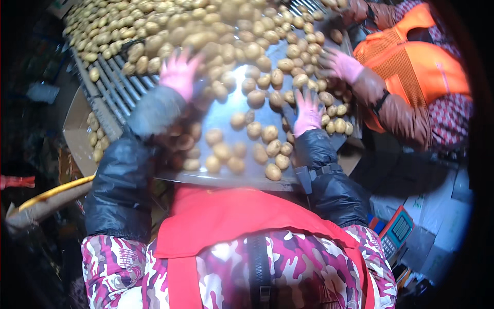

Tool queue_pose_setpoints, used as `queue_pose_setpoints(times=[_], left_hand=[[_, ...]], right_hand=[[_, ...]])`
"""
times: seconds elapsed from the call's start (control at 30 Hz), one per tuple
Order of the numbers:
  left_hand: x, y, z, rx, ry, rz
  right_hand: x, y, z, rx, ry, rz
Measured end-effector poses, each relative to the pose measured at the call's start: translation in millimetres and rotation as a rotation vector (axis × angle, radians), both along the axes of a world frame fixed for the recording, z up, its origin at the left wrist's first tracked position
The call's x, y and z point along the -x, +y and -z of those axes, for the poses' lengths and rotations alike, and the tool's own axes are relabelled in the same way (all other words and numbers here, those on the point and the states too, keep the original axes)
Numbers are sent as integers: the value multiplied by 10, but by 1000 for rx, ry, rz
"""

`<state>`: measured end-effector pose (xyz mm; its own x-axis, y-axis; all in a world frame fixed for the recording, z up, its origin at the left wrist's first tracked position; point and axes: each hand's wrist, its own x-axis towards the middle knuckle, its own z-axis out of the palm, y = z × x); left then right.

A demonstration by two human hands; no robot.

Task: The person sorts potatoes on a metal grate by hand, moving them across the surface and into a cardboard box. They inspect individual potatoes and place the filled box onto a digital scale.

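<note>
My left hand (181, 73), in a pink glove with dark fingertips, reaches over the potatoes at the upper left of the metal sorting table (222, 112). Its fingers are spread at the edge of the heap of potatoes (227, 52), which blurs in front of them. My right hand (308, 111), gloved the same way, lies palm down among loose potatoes on the right side, fingers apart. Neither hand grips anything that I can make out. Between my arms, several potatoes (269, 133) are scattered towards the near metal edge. Some beside my left forearm are in shadow and blurred.
Metal rollers (121, 83) run along the left, above a cardboard box (79, 131) holding potatoes. At right, a co-worker's gloved hand (341, 65) touches the potatoes; that person wears an orange vest (417, 73). A calculator-like keypad device (396, 231) stands at lower right.
</note>
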<state>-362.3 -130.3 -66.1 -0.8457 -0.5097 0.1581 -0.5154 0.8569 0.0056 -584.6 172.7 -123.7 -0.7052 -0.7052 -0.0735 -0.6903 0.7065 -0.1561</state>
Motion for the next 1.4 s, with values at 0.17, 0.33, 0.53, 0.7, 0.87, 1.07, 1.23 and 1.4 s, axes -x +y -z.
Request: queue_pose_setpoints(times=[0.17,0.33,0.53,0.7,0.87,1.07,1.23,1.4], left_hand=[[865,-140,-78,-6,-59,-101],[664,74,-50,-47,-333,-15],[-446,580,-47,21,-105,23],[-323,943,-184,47,103,103],[454,1807,129,-297,-302,354],[650,1943,212,-386,-426,224],[224,1604,100,-1026,87,52],[-562,1410,-176,-2092,733,-173]], right_hand=[[-799,388,-187,-263,-66,-212],[-1133,728,-377,-37,-217,-655],[-413,960,-355,25,-113,-594],[-194,755,-201,105,1,-250],[-887,728,-152,155,-4,-419],[-131,1096,-395,266,-127,-345],[658,957,-158,-170,52,58],[730,618,-205,-209,18,91]])
